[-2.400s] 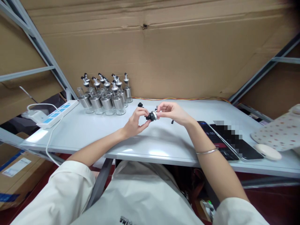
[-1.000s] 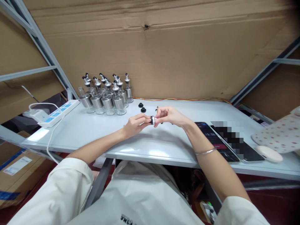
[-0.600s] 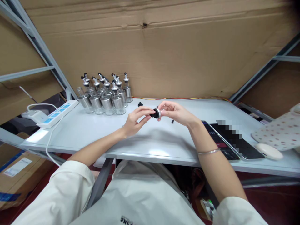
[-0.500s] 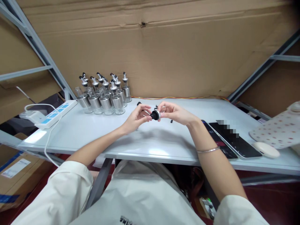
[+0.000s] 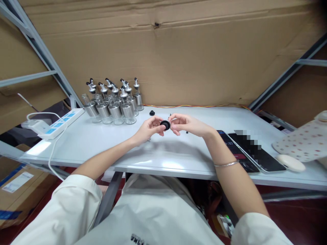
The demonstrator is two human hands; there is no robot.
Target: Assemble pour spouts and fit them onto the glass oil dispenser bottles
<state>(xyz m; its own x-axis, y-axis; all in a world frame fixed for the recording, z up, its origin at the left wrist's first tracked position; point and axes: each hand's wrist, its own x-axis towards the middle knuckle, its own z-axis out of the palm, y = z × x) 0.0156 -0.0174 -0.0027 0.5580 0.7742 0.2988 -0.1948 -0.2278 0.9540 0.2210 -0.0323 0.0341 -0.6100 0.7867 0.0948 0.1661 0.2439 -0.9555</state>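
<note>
Both hands met above the middle of the pale grey worktop (image 5: 84, 143), a little nearer its far edge than its near one. The left hand (image 5: 148, 131) pinched a small round black plastic cap (image 5: 165, 125) between thumb and fingertips, holding it clear of the surface. The right hand (image 5: 187, 125) was curled in just beside it, fingertips close against the cap from the other side; whether it held a small part of its own could not be told. A thin silver bangle (image 5: 226, 164) sat on the right wrist. Behind the hands, near the far edge, a second small black cap (image 5: 152, 113) lay alone on the worktop. Toward the far left corner stood a tight cluster of glass bottles with steel sleeves and spout tops (image 5: 113, 102), all upright. A white power strip with blue sockets (image 5: 61, 124) lay along the left edge. Toward the right edge lay two dark flat phones (image 5: 245, 151) side by side, and beyond them a white computer mouse (image 5: 290, 162) on the near side of a spotted cream cloth (image 5: 304, 143). Brown corrugated cardboard (image 5: 178, 54) rose behind the worktop.
</note>
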